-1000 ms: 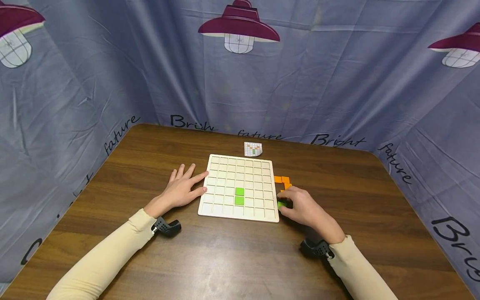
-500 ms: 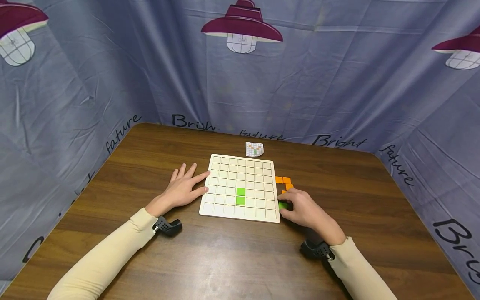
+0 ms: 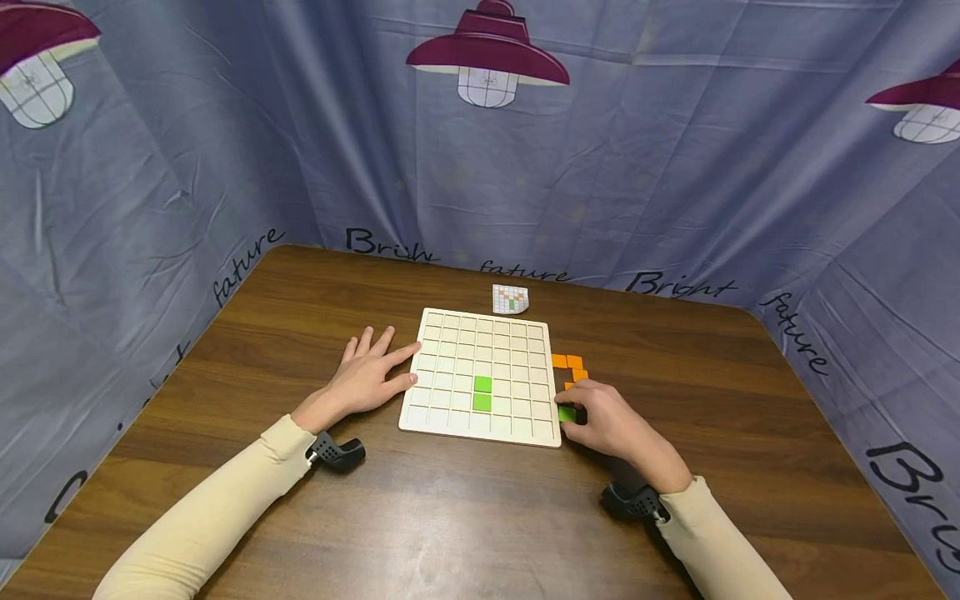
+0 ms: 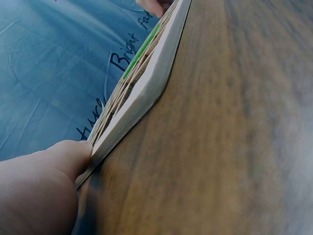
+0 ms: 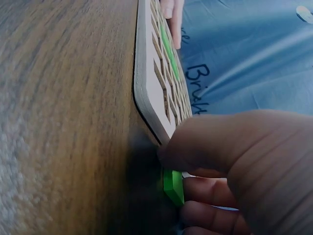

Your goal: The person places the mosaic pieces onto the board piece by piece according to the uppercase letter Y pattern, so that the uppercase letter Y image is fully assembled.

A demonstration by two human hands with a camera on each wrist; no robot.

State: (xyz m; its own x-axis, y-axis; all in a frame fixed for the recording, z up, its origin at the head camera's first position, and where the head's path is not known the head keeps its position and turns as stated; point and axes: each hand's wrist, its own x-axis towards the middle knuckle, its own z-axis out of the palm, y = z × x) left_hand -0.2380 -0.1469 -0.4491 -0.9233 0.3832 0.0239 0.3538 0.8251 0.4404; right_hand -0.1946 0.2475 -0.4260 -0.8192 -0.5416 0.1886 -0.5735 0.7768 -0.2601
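A pale wooden grid board (image 3: 450,358) lies flat on the table, with two green square tiles (image 3: 482,393) set one behind the other in its cells. My left hand (image 3: 362,379) is spread on the table at the board's left side, thumb and index finger touching its edge. Just off the board's right edge, my right hand (image 3: 603,415) pinches a green tile (image 5: 173,187) between thumb and fingers; in the head view this tile is partly covered by the hand. Several orange tiles (image 3: 574,362) lie beyond the right hand, which partly hides them.
Behind the board lies a small paper card (image 3: 511,299) printed with a grid and coloured squares. The brown wooden table (image 3: 480,517) extends around everything. A blue-grey curtain (image 3: 480,183) with lamp prints and lettering closes off the back and sides.
The head view has shifted slightly. Between the right hand's fingers the green tile shows more fully and looks darker. The left hand stays at the board's edge.
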